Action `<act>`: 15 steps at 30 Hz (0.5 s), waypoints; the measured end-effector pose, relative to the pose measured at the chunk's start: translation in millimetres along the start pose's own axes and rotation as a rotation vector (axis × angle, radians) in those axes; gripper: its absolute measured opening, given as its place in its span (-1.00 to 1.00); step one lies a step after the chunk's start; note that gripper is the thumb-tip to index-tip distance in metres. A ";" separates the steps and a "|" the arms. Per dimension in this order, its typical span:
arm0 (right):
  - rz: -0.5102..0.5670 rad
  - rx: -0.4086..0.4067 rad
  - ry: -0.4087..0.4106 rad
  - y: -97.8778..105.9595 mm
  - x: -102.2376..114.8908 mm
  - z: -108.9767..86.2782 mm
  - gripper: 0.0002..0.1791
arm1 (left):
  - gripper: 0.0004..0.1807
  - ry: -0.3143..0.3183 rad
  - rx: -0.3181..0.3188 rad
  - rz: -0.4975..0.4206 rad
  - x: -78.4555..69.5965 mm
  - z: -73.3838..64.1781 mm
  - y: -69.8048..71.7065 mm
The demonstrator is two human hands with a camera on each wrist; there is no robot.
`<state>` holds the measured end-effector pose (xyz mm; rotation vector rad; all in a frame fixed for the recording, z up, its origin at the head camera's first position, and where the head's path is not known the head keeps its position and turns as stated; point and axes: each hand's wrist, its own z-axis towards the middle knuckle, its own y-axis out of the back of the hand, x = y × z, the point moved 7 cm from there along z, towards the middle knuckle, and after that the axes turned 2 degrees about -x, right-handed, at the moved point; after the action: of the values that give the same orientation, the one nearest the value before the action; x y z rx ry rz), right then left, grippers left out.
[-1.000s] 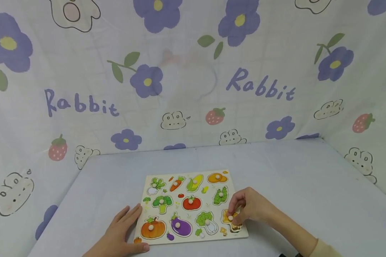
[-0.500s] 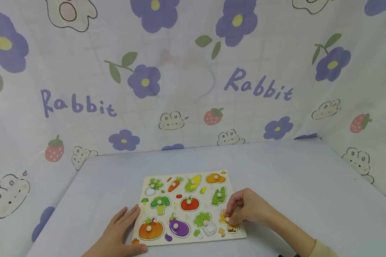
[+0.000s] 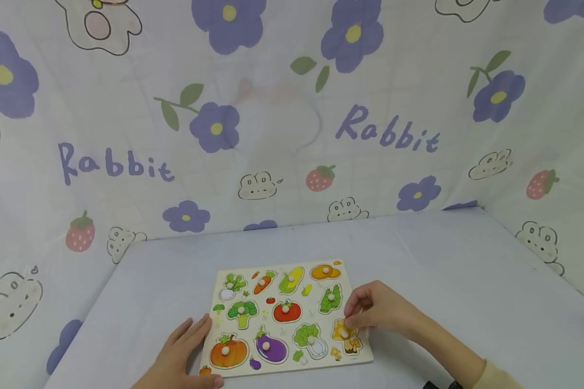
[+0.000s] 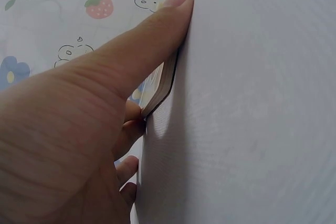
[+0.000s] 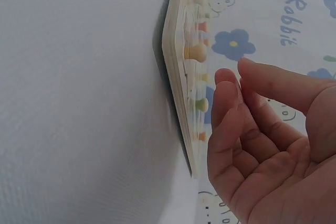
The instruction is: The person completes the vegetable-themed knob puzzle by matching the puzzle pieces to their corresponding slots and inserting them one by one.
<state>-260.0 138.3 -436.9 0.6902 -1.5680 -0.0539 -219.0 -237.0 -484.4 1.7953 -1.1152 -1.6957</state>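
Note:
A wooden knob puzzle board (image 3: 292,365) with painted vegetable pieces lies on the table. My left hand (image 3: 175,357) holds its near left corner, the thumb (image 4: 163,22) along the front edge and the fingers at the left edge. Over the board's right edge is my right hand (image 3: 386,310), its fingers loosely bent with nothing between them. Just below those fingertips the yellow mushroom piece (image 3: 353,346) sits in its slot, its knob uncovered. In the right wrist view, the right hand (image 5: 262,135) stands apart from the nearest wooden knob (image 5: 197,52).
Other knobbed pieces sit in the board, among them a pumpkin (image 3: 229,354), an eggplant (image 3: 272,351) and a tomato (image 3: 287,313). A printed cloth (image 3: 272,135) hangs behind the pale table (image 3: 418,254). A small black object (image 3: 443,385) shows at the bottom edge.
My right hand has let go of the mushroom piece's knob and risen slightly off it. The mushroom piece now lies level in its slot. My left hand stays at the corner.

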 end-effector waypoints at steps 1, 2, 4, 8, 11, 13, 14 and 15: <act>-0.004 -0.002 -0.001 0.6 -0.1 -0.2 -0.85 | 0.25 0.002 -0.001 0.000 0.4 0.0 -0.4; -0.006 -0.004 0.000 1.1 0.1 -0.6 -0.86 | 0.25 -0.001 -0.002 0.005 0.4 0.0 -0.6; -0.008 -0.008 -0.002 2.6 0.7 -1.4 -0.87 | 0.25 0.002 0.000 0.012 0.6 -0.6 -0.8; -0.016 -0.027 0.005 7.1 2.9 -2.9 -0.89 | 0.26 0.006 -0.003 0.023 0.5 -0.5 -0.4; -0.018 -0.044 0.011 10.4 3.3 -2.7 -0.89 | 0.25 0.002 -0.007 0.027 -0.3 -0.6 0.2; -0.020 -0.052 0.009 12.2 2.6 -2.6 -0.89 | 0.25 0.000 -0.006 0.030 -1.0 -0.4 0.4; -0.023 -0.055 0.009 13.1 2.1 -2.7 -0.89 | 0.25 0.002 -0.004 0.030 -1.4 -0.3 0.5; -0.026 -0.058 0.009 14.0 1.6 -2.9 -0.89 | 0.25 0.000 -0.003 0.031 -1.9 0.0 0.7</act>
<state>-262.8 150.0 -429.0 0.6647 -1.5431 -0.1148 -219.0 -236.0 -482.7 1.7673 -1.1338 -1.6787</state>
